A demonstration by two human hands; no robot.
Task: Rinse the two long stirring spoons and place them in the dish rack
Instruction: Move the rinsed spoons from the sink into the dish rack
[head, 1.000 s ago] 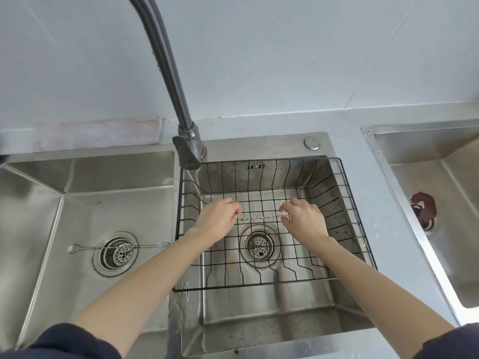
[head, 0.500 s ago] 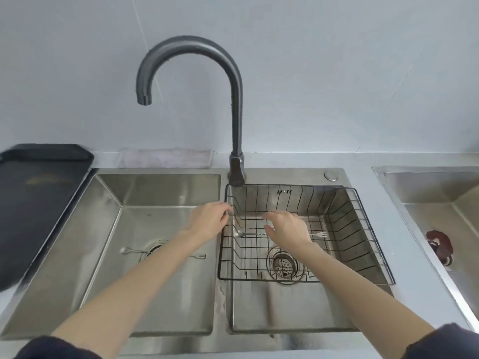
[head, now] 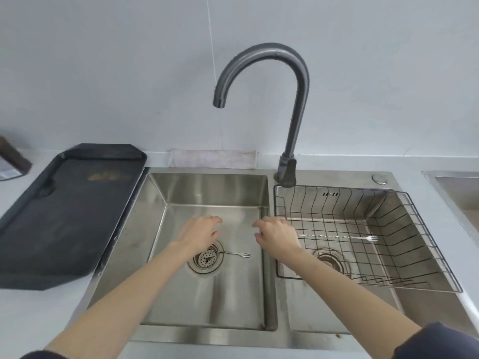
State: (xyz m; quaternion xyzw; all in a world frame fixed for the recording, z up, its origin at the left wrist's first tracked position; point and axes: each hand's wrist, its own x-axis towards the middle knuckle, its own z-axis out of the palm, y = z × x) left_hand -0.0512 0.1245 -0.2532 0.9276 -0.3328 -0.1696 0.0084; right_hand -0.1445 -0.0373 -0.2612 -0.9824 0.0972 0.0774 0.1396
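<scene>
One long twisted stirring spoon [head: 339, 237] with a fork tip lies flat across the black wire dish rack [head: 425, 237] in the right basin. A second stirring spoon [head: 236, 253] lies on the floor of the left basin, over the drain [head: 206, 259], partly hidden under my left hand. My left hand [head: 201, 233] hovers above that drain with fingers apart, holding nothing. My right hand [head: 276, 235] hangs over the divider between the basins, fingers loosely spread and empty, beside the rack spoon's left end.
A grey gooseneck faucet [head: 295, 120] rises behind the divider, its spout over the left basin, no water running. A dark tray [head: 64, 211] lies on the counter to the left. A folded cloth [head: 212, 158] sits against the wall. Another sink [head: 458, 193] borders the right.
Both hands let go of the spoon, which now lies in the rack, and moved left toward the left basin. My view swung up and left.
</scene>
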